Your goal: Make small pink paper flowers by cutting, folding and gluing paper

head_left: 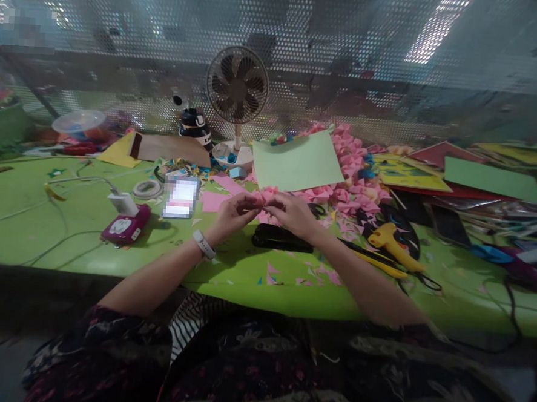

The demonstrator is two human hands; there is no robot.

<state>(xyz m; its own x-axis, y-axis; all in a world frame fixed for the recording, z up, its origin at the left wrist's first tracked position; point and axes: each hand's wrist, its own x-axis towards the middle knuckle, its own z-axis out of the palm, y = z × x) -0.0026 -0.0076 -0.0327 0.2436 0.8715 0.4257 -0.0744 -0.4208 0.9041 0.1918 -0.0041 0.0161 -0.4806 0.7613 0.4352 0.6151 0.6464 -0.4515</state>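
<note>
My left hand (234, 214) and my right hand (291, 212) meet over the table, fingertips pinched on a small pink paper piece (263, 199). The fingers partly cover the piece, so its exact shape cannot be made out. Under my right wrist lies a black stapler-like tool (275, 238). Flat pink paper (214, 202) sits just left of my left hand. Beyond my hands, a large heap of folded pink paper pieces (349, 148) spreads across the table, with a pale green sheet (298, 160) lying on part of it.
A glue gun (395, 245) with a yellow body lies right of my right forearm. Left are a lit phone (181, 197) and a purple power block (126, 224) with a white charger and trailing cables. A fan (238, 87) stands at the back beside a black bottle (195, 127).
</note>
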